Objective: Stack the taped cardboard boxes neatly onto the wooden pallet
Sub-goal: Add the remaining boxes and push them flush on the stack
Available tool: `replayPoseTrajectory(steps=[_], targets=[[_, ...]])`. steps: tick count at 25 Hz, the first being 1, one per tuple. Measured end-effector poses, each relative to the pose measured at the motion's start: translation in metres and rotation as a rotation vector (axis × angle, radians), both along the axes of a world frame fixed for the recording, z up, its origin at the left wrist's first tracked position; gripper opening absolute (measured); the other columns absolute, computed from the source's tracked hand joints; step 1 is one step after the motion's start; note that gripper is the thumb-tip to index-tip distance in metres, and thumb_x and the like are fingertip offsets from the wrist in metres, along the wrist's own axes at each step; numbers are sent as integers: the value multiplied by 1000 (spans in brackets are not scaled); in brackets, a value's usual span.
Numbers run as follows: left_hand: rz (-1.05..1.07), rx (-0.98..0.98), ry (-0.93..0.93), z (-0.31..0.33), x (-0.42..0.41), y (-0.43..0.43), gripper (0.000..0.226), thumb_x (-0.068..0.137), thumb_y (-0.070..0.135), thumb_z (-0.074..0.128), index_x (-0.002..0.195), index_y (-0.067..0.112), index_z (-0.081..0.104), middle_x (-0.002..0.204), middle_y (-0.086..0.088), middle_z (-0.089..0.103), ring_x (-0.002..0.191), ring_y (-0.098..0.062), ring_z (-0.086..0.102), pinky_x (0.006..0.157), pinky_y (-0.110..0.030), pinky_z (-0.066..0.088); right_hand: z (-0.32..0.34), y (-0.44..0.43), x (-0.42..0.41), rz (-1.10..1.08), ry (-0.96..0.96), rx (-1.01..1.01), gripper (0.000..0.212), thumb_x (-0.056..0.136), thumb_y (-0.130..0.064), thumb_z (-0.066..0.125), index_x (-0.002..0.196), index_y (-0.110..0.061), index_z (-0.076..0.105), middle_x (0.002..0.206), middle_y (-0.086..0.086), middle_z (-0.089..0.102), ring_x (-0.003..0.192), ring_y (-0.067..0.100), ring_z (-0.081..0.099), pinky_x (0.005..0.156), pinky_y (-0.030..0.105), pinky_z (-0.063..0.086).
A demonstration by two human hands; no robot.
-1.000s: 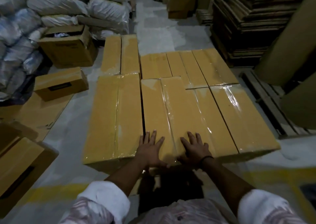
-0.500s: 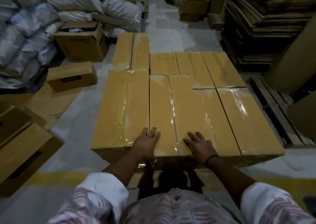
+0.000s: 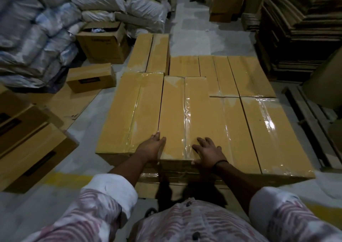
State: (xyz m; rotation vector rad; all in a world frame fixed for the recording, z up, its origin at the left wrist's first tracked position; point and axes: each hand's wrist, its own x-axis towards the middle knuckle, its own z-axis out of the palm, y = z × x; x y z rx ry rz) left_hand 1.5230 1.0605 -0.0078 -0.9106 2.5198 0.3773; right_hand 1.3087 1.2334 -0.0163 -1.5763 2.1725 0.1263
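My left hand (image 3: 150,148) has slid to the left seam of the long tan taped cardboard box (image 3: 183,116), fingers straight. My right hand (image 3: 208,152) lies flat on top, thumb over the near end. Neither grips. The box lies tight between neighbouring boxes (image 3: 133,112) in the layer; I judge it placed.
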Motion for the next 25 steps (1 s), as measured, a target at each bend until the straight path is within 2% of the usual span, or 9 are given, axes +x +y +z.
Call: replayPoseTrajectory(steps=[9,18,25], targets=[[-6,-42,8,4,-4,2,119,74,23,89,164,20,12,171,-13,4,156,-32,15,121,-43,32,4,-4,-5,-27,-55,-11,73,84,-54,70,148,-36,40,166,-4,12,152,29,3,112,61,28],[-31,-59,23,2,-2,-1,116,76,22,88,164,17,14,171,-14,7,156,-31,18,120,-41,33,1,-7,-4,-46,-33,-5,74,83,-56,71,147,-37,41,165,-5,14,152,28,5,111,58,30],[-39,-116,63,2,1,-1,107,76,19,87,161,15,23,168,-15,19,148,-32,35,112,-40,42,4,-12,0,-68,-34,-7,68,86,-51,71,145,-35,43,165,-3,15,151,29,7,113,58,29]])
